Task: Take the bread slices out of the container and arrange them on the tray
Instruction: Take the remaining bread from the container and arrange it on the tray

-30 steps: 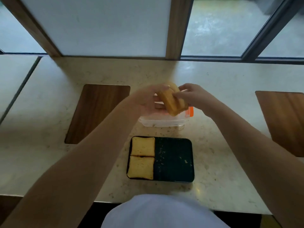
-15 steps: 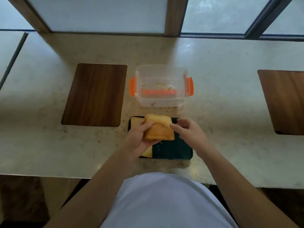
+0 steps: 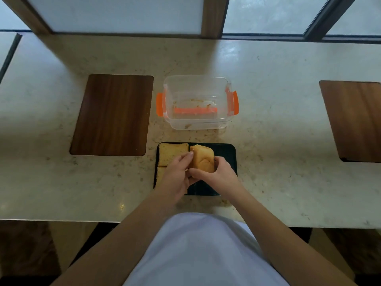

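A dark tray (image 3: 226,150) lies on the counter near its front edge. One bread slice (image 3: 172,154) lies flat in the tray's far left corner; a second slice (image 3: 159,175) below it is mostly hidden by my left hand. Over the tray's middle, my left hand (image 3: 176,178) and my right hand (image 3: 218,176) both grip a stack of bread slices (image 3: 203,158), held tilted. The clear container (image 3: 198,122) with orange clips stands just beyond the tray, holding only crumbs.
A dark wooden inlay (image 3: 112,114) lies left of the container, another wooden inlay (image 3: 354,120) at far right. The pale stone counter (image 3: 278,151) ends at a window frame (image 3: 212,17) behind. My white shirt (image 3: 202,252) fills the bottom.
The bread stack has come from above the container down to the tray. My right hand, apart from it half a second ago, now grips it too. The view tilted downward.
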Demonstrator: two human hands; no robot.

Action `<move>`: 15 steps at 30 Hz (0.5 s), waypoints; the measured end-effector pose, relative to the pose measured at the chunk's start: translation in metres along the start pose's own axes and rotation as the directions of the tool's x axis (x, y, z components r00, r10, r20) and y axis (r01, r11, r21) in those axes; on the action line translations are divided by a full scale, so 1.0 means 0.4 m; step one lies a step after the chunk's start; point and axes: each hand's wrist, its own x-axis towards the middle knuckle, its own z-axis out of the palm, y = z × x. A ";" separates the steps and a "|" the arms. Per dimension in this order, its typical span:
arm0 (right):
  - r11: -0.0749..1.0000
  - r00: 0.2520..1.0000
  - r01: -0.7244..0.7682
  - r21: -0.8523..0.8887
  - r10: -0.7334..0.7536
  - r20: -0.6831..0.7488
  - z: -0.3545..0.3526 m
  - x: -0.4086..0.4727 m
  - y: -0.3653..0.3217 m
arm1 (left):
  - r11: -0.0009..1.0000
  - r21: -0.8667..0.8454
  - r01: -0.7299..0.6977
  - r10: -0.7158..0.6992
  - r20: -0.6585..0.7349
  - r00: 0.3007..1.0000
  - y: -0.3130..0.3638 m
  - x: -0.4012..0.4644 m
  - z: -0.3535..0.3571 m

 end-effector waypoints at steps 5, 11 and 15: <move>0.997 0.998 -0.054 0.055 0.052 0.035 -0.008 0.007 0.013 | 0.999 -0.012 0.032 -0.031 0.037 0.999 -0.012 0.008 -0.004; 0.982 0.983 -0.148 0.119 0.133 0.127 -0.023 0.014 0.053 | 0.996 -0.007 0.086 -0.085 0.074 0.994 -0.036 0.008 -0.008; 0.958 0.968 -0.201 0.205 0.162 0.192 -0.038 0.024 0.081 | 0.995 0.032 0.091 -0.093 0.078 0.993 -0.031 0.008 -0.010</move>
